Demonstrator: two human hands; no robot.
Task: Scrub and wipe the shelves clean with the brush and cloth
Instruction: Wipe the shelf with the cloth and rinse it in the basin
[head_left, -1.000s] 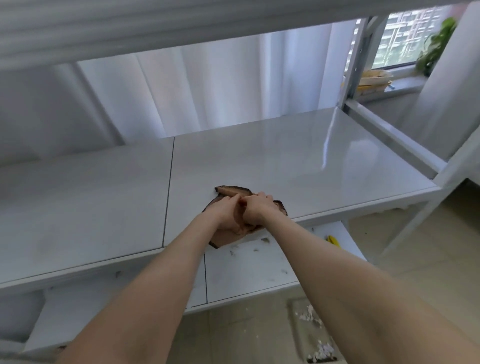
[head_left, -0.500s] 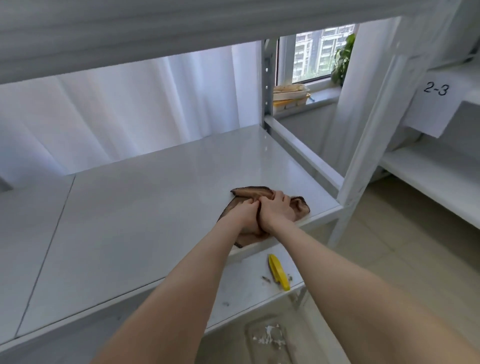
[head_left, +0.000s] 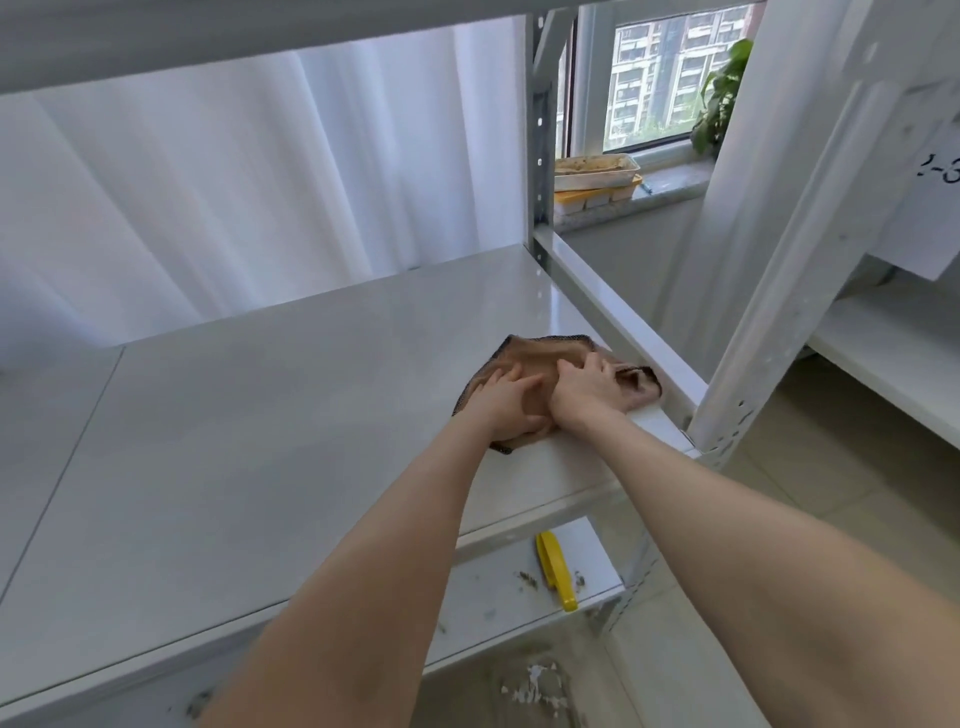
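Both forearms reach forward and to the right, meeting over the right front corner of the shelf (head_left: 260, 415). The left hand (head_left: 511, 408) lies palm down, its fingers stretched across one brown cloth (head_left: 537, 351). The right hand (head_left: 589, 387) sits just beside it, touching at the wrist, with its fingers fanned out and the tips pressed into the fabric. The grip of each hand is wide: the two hands press the cloth flat onto the board and neither closes round it. The cloth reaches the shelf's right edge, against the side rail, and a little of it hangs over the front edge.

One yellow brush (head_left: 553, 569) lies on the lower shelf (head_left: 488, 605) near its right front corner, with specks of dirt (head_left: 527, 579) beside it. Beyond the frame, two trays (head_left: 596, 179) are stacked on the window sill (head_left: 675, 182), and one plant (head_left: 722, 98) stands further right.
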